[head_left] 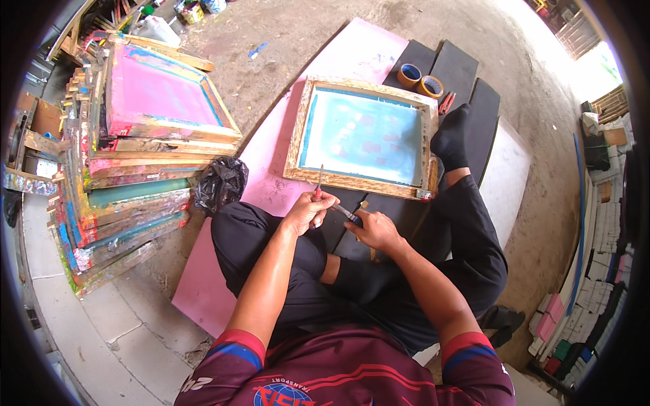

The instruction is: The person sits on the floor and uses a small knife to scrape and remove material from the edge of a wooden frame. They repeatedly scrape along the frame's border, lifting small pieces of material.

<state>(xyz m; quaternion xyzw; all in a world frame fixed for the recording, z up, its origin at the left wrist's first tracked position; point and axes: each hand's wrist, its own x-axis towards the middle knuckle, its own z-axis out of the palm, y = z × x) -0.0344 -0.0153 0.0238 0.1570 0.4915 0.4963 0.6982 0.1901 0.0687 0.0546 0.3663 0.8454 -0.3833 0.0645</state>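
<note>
Over my lap, my left hand [308, 215] is closed on a screwdriver [317, 194] with a red handle, its thin shaft pointing away from me. Close beside it on the right, my right hand [377, 230] grips a slim metal tool with a blue-and-black handle [351, 216]; its tip reaches toward my left fingers, and its exact kind is unclear. Just beyond both hands lies a wooden-framed printing screen [365, 135], its mesh pale blue and white with a darker blue border. The screwdriver's tip overlaps the frame's near edge in view; contact cannot be made out.
A tall stack of paint-stained screen frames [135, 145] stands left, beside a black plastic bag [221, 183]. Two tape rolls [430, 86] and red-handled pliers [447, 103] lie beyond the screen on dark boards [455, 71]. My socked foot [452, 139] rests against its right side. Pink sheet [203, 284] lies beneath.
</note>
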